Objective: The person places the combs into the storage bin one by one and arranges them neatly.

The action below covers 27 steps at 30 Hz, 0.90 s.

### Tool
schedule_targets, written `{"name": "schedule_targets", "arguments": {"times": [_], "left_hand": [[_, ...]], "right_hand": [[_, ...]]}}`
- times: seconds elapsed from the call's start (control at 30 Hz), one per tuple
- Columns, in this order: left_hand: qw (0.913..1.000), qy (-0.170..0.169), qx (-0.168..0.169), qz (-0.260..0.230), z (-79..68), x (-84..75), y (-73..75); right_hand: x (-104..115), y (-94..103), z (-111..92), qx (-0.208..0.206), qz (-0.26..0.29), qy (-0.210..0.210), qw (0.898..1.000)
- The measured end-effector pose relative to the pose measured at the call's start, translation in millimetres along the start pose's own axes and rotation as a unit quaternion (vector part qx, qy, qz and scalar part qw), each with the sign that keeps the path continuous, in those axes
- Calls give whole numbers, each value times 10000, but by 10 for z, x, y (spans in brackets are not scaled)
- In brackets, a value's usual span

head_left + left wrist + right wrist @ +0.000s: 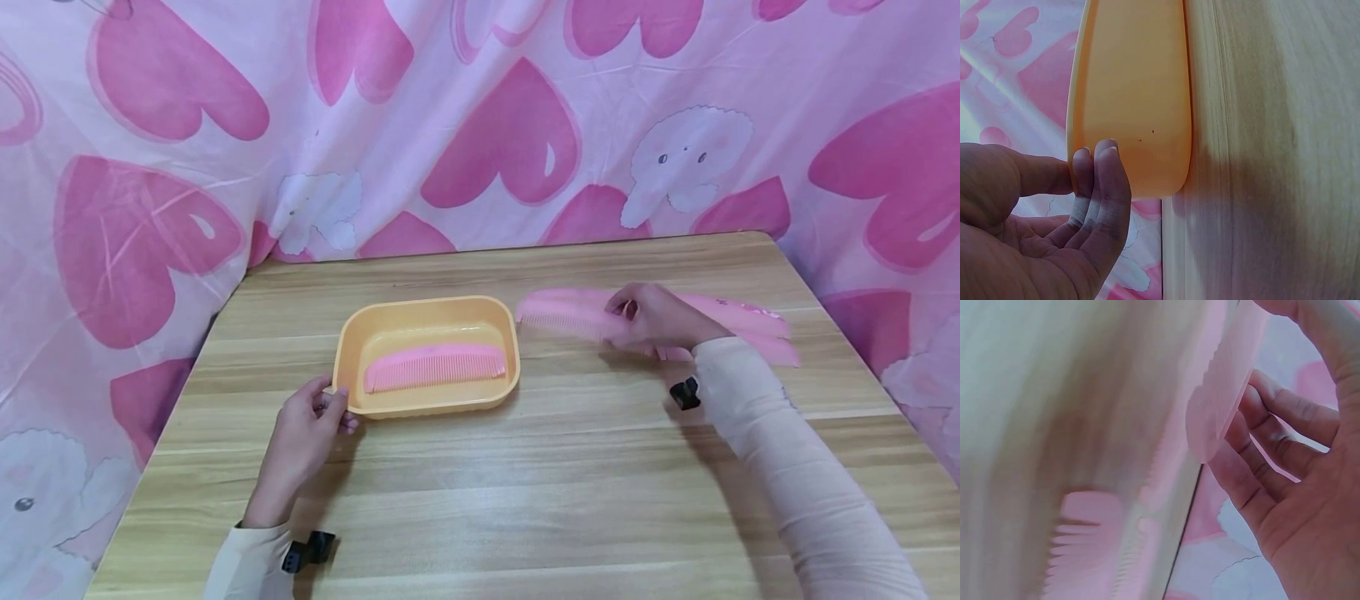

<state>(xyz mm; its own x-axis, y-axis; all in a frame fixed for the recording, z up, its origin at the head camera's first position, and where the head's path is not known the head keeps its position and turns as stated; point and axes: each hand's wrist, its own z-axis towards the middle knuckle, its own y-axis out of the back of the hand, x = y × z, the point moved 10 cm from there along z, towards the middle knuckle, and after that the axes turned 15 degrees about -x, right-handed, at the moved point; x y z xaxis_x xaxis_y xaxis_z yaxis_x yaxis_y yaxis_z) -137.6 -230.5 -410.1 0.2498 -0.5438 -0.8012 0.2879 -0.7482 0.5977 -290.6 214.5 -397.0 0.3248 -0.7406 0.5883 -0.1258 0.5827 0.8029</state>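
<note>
Beside the tray (429,314) left fingers (1112,181) grip, right fingers (1300,415) pinch a comb (1229,381) running left-right, teeth nearward.

No legible text; mark (722,302) on pink comb (738,317) too small.

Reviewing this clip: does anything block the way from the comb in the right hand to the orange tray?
Nothing visible blocks it except the raised rim of the orange tray, which the held comb would likely have to clear. Another comb lies inside.
</note>
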Motion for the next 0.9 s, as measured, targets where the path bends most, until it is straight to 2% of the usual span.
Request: {"name": "schedule_targets", "arguments": {"times": [0.17, 0.43, 0.67, 0.9], "left_hand": [[10000, 36, 11, 4, 2, 6, -3], [10000, 32, -11, 18, 3, 4, -5], [10000, 79, -17, 22, 1, -2, -5], [9999, 110, 12, -12, 3, 3, 2]], "right_hand": [[110, 60, 44, -29, 55, -126, 9999], [362, 130, 151, -286, -61, 312, 9991], [622, 98, 250, -313, -190, 472, 9982], [902, -1, 359, -244, -67, 762, 9968]]}}
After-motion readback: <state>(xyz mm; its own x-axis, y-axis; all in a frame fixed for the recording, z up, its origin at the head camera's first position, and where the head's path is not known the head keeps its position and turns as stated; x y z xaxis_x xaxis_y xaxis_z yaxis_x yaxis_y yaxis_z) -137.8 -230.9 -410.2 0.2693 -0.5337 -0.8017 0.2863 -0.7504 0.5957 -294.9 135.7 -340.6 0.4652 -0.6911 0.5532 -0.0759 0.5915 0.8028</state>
